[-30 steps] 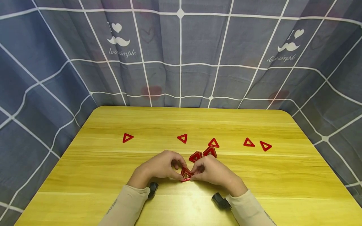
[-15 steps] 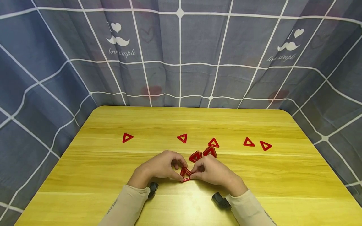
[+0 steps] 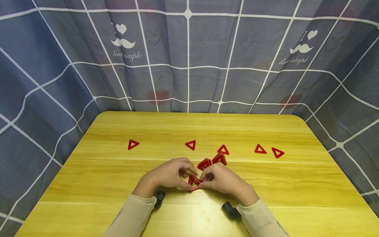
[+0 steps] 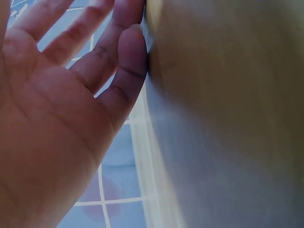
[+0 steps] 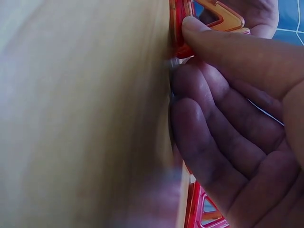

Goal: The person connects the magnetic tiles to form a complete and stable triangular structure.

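Near the front middle of the table, red triangular magnetic tiles (image 3: pixel 191 179) lean together into a small pyramid shape. My left hand (image 3: pixel 171 172) holds its left side, with the thumb low at the front and the index fingertip by the top. From the right, my right hand (image 3: pixel 222 179) pinches the lower right corner between thumb and index finger. The right wrist view has that thumb lying on a red tile edge (image 5: pixel 178 45). In the left wrist view the left hand (image 4: pixel 61 104) shows its bent fingers beside the tabletop, while the tiles are out of sight.
Two built pyramids of red tiles, a left one (image 3: pixel 201 164) and a right one (image 3: pixel 217 158), stand just behind my right hand. Several single tiles lie flat farther back, among them one at the far left (image 3: pixel 130 146). A checked curtain (image 3: pixel 204 82) surrounds the yellow wooden table (image 3: pixel 165 128).
The tiles between my hands have turned slightly and shifted a little left. My left index finger has lifted and extended a bit over them. The other tiles lie as before.
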{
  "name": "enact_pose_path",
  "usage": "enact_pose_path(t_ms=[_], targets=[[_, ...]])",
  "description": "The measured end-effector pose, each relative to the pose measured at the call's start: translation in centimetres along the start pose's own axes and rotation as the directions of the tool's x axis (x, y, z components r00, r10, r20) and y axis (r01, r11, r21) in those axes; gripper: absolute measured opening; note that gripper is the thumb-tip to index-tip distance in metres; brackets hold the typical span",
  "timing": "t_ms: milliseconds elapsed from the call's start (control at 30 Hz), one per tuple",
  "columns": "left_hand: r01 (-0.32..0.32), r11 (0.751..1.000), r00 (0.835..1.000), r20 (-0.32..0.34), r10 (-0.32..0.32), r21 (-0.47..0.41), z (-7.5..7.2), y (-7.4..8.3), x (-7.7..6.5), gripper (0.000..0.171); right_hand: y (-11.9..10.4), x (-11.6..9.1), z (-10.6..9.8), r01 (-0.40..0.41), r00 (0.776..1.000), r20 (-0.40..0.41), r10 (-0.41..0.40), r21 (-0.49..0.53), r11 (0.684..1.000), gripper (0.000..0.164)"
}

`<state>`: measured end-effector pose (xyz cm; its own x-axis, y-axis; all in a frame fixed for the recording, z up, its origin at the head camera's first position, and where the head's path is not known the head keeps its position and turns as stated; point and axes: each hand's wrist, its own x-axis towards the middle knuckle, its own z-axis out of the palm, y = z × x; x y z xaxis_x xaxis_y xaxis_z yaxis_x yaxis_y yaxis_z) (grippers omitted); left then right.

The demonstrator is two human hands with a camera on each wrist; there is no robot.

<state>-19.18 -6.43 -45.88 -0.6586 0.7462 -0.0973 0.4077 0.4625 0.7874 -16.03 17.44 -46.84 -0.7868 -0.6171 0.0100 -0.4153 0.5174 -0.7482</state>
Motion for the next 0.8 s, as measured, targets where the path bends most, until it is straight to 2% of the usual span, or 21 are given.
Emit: enact_pose_path(t_ms=[133,300,567,667,800], targets=[[-0.003,1.0,1.0,0.006,0.003,0.014,0.1,0.0,0.0,0.031,0.0,0.0,0.0,-0.004,1.0,0.01,0.003,0.034,0.999,0.007],[0.022,0.999,1.0,-0.001,-0.022,0.029,0.1,-0.1,0.0,0.029,-0.1,-0.3,-0.5,-0.014,1.0,0.012,0.013,0.077,0.997,0.016],[0.032,0.999,0.999,-0.009,-0.032,0.028,0.1,-0.2,0.0,0.027,-0.3,-1.5,-3.2,-0.063,0.998,-0.007,0.064,0.133,0.989,0.023],[0.036,0.999,0.999,-0.011,-0.036,0.023,0.1,-0.2,0.0,0.026,0.1,-2.2,-4.5,-0.078,0.996,-0.042,0.085,0.139,0.987,0.024],[0.041,0.999,0.999,-0.012,-0.041,0.016,0.1,-0.1,0.0,0.025,1.1,-3.5,-6.3,-0.102,0.984,-0.137,0.118,0.12,0.988,0.024]])
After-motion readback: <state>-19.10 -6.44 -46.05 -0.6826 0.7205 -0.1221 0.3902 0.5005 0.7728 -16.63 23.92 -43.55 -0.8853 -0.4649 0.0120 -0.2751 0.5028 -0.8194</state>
